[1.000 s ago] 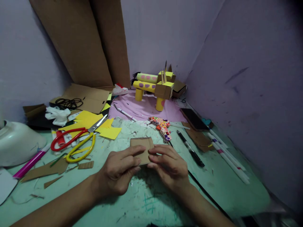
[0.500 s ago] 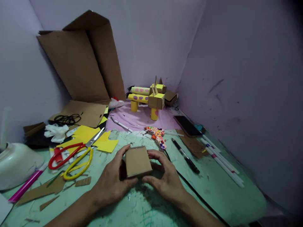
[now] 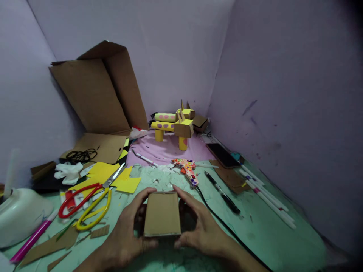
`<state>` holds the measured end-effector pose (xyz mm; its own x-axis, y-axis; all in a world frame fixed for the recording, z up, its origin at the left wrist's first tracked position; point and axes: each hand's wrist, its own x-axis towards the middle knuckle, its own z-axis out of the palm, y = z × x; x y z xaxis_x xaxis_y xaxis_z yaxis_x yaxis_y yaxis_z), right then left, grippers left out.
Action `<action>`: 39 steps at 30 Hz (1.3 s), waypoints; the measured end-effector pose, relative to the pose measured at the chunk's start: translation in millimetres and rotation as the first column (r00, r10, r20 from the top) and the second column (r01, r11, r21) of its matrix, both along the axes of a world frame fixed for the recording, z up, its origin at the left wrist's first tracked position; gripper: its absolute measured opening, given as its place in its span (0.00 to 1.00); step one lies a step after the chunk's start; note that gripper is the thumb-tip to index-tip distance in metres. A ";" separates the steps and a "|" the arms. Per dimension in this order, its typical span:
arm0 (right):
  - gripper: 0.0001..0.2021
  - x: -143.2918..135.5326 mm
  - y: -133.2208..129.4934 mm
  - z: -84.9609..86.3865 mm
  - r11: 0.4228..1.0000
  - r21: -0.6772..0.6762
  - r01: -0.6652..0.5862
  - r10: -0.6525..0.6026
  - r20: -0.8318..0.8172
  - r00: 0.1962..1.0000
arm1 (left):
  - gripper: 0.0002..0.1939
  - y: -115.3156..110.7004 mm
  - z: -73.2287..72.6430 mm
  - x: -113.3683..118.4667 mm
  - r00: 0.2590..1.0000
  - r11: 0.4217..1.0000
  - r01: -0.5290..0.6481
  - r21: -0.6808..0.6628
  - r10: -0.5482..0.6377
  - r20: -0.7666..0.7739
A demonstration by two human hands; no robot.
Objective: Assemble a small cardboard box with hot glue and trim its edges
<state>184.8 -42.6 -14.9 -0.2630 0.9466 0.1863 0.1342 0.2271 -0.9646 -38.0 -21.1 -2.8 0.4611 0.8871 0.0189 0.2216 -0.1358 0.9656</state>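
Box (image 3: 162, 214): plain brown cardboard, flat squarish top, rough paler edge on the near side
Place: lower middle of the frame, over the green table (image 3: 286, 245)
Left hand (image 3: 124, 231): half-curled, holding the box's left side
Right hand (image 3: 203, 231): half-curled, holding its right side

Some fingers lost in shadow beside this cardboard box (image 3: 162, 213)!
Left hand (image 3: 127, 226) and right hand (image 3: 202, 226) both partly hidden there, box underside out of sight; forearms (image 3: 244, 260) and black cord (image 3: 241, 241) chopped by the bottom edge, white base (image 3: 25, 217) sliced at left, rear yellow figure (image 3: 165, 117) partly covered by the front figure (image 3: 183, 131), specks (image 3: 251, 218) too tiny to name!
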 end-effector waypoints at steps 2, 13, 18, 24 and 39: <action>0.50 1.4 -2.0 2.2 0.999 0.015 -0.050 0.050 -0.034 0.998 | 0.43 -2.7 1.3 1.2 0.999 0.999 0.033 0.015 -0.033 -0.019; 0.35 -1.4 -4.8 14.2 0.975 -0.063 -0.214 0.210 -0.070 0.975 | 0.35 -6.0 22.7 9.2 0.952 0.961 0.244 0.133 -0.211 -0.223; 0.37 0.5 -3.9 9.2 0.976 -0.047 -0.214 0.210 -0.073 0.975 | 0.35 -4.4 22.0 9.7 0.956 0.954 0.272 0.126 -0.252 -0.152; 0.37 1.2 -0.2 7.8 0.985 -0.009 -0.171 0.171 -0.039 0.985 | 0.32 -4.0 18.1 9.2 0.958 0.948 0.264 0.176 -0.237 -0.161; 0.38 2.0 2.2 5.0 0.986 0.045 -0.157 0.158 -0.010 0.987 | 0.36 0.3 8.1 3.5 0.968 0.931 0.243 0.273 -0.213 -0.135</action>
